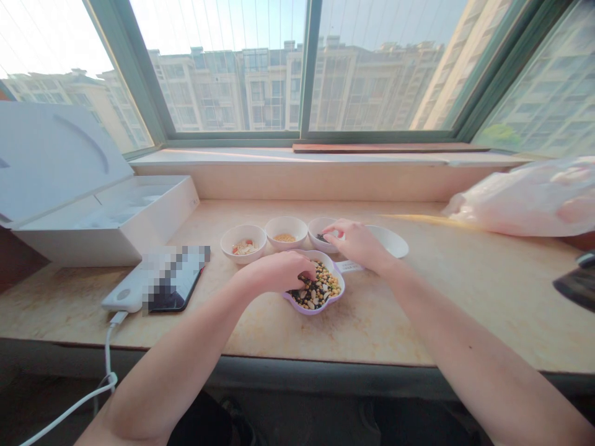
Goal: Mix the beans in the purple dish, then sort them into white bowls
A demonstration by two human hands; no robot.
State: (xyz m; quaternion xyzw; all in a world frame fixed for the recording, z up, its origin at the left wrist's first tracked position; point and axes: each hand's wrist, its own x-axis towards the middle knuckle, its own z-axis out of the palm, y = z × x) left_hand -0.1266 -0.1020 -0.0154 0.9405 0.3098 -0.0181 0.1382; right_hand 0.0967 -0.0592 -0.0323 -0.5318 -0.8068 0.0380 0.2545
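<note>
- Desk (400, 322): mottled cream stone top, set along the base of the window.
- White box (106, 232): left end, lid raised.
- White power bank (124, 291): front left, touching a smartphone (179, 288), partly pixelated.
- White charging cable (116, 318): runs from the power bank over the front edge.
- Left bowl (243, 243): white, red and pale pieces.
- Middle bowl (286, 228): white, yellow grains.
- Right bowl (316, 226): white, dark pieces.
- Shallow white dish (393, 240): right of the right bowl.
- Lilac lobed dish (316, 310): in front of the bowls, mixed beans.
- Pink plastic bag (525, 198): right end.

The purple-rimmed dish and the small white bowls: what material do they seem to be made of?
The purple-rimmed dish looks like smooth, glossy ceramic or possibly plastic, given its even colour. The small white bowls look like glazed ceramic, with shiny, rounded rims.
</note>
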